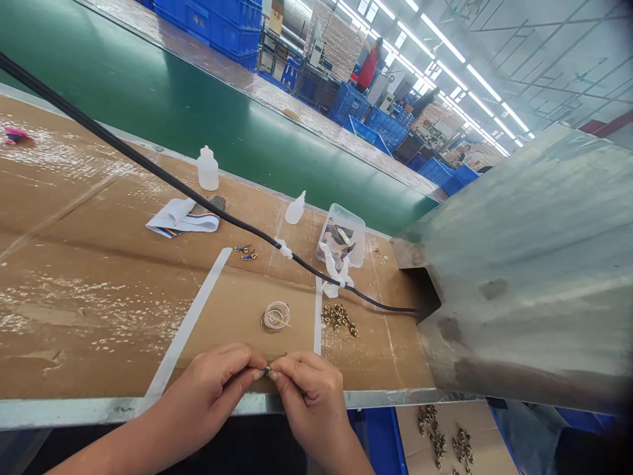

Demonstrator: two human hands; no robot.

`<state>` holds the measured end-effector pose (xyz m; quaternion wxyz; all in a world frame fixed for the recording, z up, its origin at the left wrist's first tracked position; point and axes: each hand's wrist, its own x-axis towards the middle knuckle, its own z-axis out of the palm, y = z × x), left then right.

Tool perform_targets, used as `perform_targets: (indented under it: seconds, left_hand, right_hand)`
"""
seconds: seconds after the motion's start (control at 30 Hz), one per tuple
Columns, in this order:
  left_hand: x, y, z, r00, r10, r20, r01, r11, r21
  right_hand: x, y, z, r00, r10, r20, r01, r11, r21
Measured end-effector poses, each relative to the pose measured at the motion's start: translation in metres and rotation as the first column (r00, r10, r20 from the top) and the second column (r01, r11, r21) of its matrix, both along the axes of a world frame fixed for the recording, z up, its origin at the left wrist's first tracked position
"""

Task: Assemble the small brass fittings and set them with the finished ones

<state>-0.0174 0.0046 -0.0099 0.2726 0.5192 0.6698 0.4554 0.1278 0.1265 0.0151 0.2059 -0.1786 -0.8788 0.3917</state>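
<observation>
left hand [208,390] and right hand [312,398] pinch a tiny brass terminal [267,372] (each grip pressed tight) above the bench [84,343]

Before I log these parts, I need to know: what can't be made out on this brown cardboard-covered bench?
Head view:
The tiny brass-coloured part: mostly hidden by the left hand and right hand pinching it.
The clear plastic box: contents obscured by its walls and white strips.
The black rubber cable: far end hidden under the grey metal hood.
The round clear dish: contents too small to identify.
</observation>
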Motion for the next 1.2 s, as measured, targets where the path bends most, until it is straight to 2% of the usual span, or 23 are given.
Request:
perform_targets:
  seconds: [0.37,0.77,1.2]
  left_hand:
    - [-0.0004,0.0012,0.0015,1.0,0.006,-0.017,-0.006,1.0,0.003]
    - [0.0004,-0.0008,0.0016,0.998,-0.015,0.055,0.017,0.999,-0.034]
    - [-0.0022,0.0003,0.0024,1.0,-0.029,-0.01,0.028,0.999,-0.044]
  right_hand:
    - [0.0005,-0.0007,0.0002,1.0,-0.01,0.018,0.01,1.0,-0.029]
    - [0.0003,0.0,0.0021,0.999,-0.017,0.027,0.018,1.0,-0.01]
    - [0.0013,-0.0004,0.0012,1.0,-0.018,0.014,0.019,1.0,-0.012]
